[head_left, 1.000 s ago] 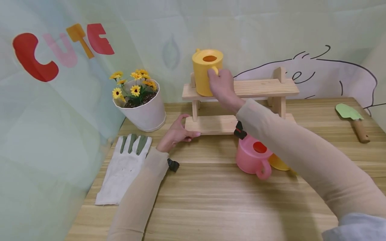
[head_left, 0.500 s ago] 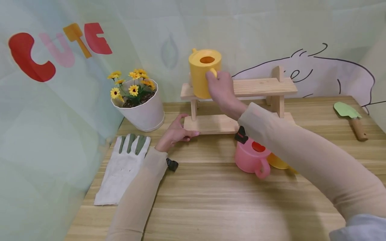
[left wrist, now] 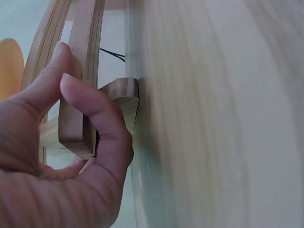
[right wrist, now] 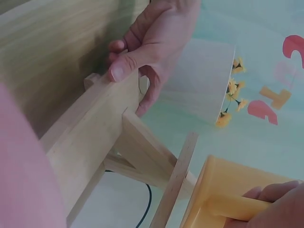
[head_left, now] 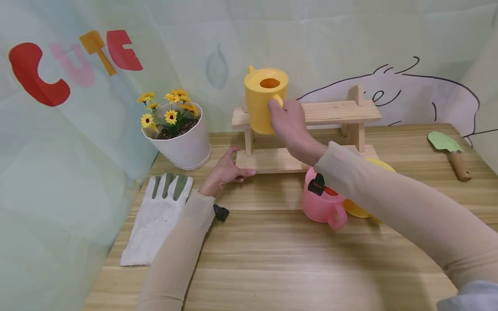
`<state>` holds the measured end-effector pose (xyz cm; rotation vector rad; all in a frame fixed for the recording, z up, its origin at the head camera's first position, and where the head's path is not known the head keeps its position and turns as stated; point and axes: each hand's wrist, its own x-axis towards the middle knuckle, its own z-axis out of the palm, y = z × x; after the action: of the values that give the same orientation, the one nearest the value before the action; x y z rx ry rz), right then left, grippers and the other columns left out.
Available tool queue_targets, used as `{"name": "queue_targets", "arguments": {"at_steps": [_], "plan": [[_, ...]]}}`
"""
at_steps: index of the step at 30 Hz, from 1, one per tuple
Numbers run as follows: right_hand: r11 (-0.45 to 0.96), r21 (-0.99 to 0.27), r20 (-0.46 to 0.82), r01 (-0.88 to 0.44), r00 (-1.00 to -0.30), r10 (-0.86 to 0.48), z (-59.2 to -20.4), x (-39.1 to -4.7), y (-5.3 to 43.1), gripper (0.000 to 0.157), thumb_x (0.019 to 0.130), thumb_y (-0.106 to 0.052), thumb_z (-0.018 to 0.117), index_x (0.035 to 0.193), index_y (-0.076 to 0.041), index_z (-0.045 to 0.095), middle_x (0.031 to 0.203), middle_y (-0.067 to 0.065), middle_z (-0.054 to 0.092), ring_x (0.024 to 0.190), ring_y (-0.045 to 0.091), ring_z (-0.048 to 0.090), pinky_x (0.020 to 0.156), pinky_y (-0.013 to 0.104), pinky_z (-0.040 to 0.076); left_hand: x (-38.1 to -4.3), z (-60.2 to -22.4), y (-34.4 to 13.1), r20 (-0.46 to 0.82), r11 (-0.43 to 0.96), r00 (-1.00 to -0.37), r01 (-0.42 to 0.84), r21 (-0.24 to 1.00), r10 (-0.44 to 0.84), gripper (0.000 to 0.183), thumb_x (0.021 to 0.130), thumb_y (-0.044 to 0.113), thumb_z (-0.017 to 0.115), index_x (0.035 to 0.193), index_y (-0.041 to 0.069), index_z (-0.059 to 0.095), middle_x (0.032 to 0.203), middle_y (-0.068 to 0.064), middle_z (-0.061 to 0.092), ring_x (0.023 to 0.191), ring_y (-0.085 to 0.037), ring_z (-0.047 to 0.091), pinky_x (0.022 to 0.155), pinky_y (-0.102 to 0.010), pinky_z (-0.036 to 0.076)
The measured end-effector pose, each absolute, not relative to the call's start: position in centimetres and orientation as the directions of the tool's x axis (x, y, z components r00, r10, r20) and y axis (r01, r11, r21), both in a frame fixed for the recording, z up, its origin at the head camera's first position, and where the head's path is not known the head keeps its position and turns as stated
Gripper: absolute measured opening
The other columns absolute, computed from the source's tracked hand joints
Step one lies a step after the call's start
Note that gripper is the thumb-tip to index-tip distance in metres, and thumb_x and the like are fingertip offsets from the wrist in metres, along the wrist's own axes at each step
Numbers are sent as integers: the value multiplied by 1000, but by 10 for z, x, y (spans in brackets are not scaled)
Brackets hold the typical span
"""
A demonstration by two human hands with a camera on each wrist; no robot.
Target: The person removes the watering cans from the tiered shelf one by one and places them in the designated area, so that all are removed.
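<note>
My right hand (head_left: 289,123) grips the handle of a yellow watering can (head_left: 261,106), held upright by the left end of the upper shelf of a small wooden plant stand (head_left: 334,111). In the right wrist view a narrow gap shows between the can's base (right wrist: 202,190) and the upper board (right wrist: 176,183). My left hand (head_left: 225,173) grips the left end of the stand's lower board (head_left: 272,160), with thumb and fingers around it in the left wrist view. A pink watering can (head_left: 320,206) and another yellow can (head_left: 355,209) stand before the stand, partly hidden by my right arm.
A white pot (head_left: 183,149) of yellow flowers stands left of the stand. A white and green work glove (head_left: 159,224) lies at the left. At the far right lies a small trowel (head_left: 451,153) with a green blade. A printed cloth backdrop (head_left: 218,26) hangs behind.
My right hand has brought the yellow watering can slightly towards me, so its base now overlaps the front of the upper shelf more. My left hand keeps its grip on the lower board.
</note>
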<state>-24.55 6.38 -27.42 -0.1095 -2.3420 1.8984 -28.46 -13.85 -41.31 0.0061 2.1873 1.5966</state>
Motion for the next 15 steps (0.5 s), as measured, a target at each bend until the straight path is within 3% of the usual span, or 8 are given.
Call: {"name": "queue_targets", "arguments": {"at_steps": [5, 15], "plan": [[195, -980, 58, -30, -988, 141, -277, -235, 67, 34, 109, -23, 47, 76, -12, 50, 74, -1, 51, 72, 17, 51, 63, 27, 41, -284, -412, -139, -337, 340, -906, -243, 909, 255, 104, 93, 6, 87, 172, 18, 20, 90, -6, 68, 61, -7, 62, 56, -17, 55], [219, -974, 75, -50, -991, 108, -285, -212, 74, 41, 109, -23, 46, 71, -11, 48, 63, -3, 45, 63, 15, 42, 59, 27, 33, -285, -414, -139, -332, 308, -906, -247, 919, 263, 100, 93, 3, 86, 169, 18, 22, 102, -9, 70, 63, -7, 63, 56, -16, 54]]}}
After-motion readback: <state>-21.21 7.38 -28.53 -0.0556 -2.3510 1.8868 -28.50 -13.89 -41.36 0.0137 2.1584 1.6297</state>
